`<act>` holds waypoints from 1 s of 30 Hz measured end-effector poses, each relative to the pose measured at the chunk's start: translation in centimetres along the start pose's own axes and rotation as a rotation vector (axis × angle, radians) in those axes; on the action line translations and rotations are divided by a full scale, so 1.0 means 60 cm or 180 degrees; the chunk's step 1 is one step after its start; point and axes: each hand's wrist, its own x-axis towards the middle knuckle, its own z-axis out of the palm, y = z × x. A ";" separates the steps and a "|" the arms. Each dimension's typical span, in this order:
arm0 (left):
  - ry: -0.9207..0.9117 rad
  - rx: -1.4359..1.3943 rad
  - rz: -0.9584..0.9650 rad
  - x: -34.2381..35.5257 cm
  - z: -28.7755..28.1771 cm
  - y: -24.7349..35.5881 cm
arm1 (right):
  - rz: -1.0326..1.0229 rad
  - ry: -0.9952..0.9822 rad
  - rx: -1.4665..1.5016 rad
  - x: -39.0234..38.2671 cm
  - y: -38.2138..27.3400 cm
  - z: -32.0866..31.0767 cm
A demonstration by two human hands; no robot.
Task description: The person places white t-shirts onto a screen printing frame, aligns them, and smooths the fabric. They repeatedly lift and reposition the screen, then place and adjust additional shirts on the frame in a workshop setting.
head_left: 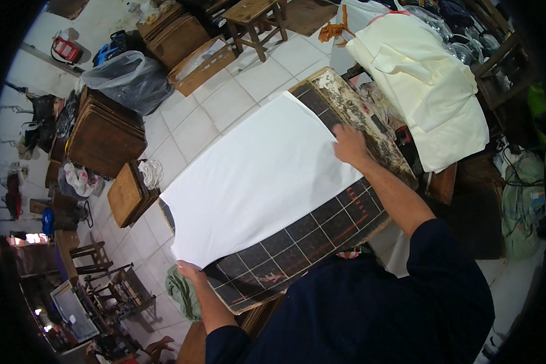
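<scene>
Beyond the right end of the gridded board [312,233] lies a cream fabric pile [424,91]; beyond its left end stand stacked brown panels [106,136], with green cloth [182,294] near its left corner. White cloth [261,176] covers most of the board, largely smooth, faintly creased. Left hand [192,273]: grip pinched on the cloth's corner. Right hand [350,145]: grip curled at its opposite edge, hold indeterminable.

The cloth [261,182] is lying on the board [285,246]. A fabric pile [424,91] is resting right of it; beyond, at left, a bag [130,82] is standing beside a carton [209,71].
</scene>
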 end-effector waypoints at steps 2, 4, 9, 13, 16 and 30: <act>0.0315 0.0024 -0.0132 -0.019 0.014 0.007 | -0.0444 0.0069 0.0677 0.062 -0.057 0.012; 0.0551 -0.0034 -0.0176 -0.039 0.030 0.018 | -0.1205 0.0237 0.1047 0.128 -0.115 0.038; 0.0560 -0.0238 -0.0415 -0.063 0.047 0.038 | -0.1792 -0.0067 -0.0253 0.265 -0.191 0.086; 0.0739 -0.0152 -0.0382 -0.056 0.044 0.025 | -0.0964 -0.0892 -0.0931 0.359 -0.152 0.073; 0.0783 -0.0225 -0.0376 -0.050 0.043 0.017 | 0.0389 0.0073 -0.1723 0.382 -0.088 0.074; 0.0843 0.0581 -0.0176 -0.035 0.035 0.013 | 0.0234 0.0814 0.0437 -0.103 0.018 0.074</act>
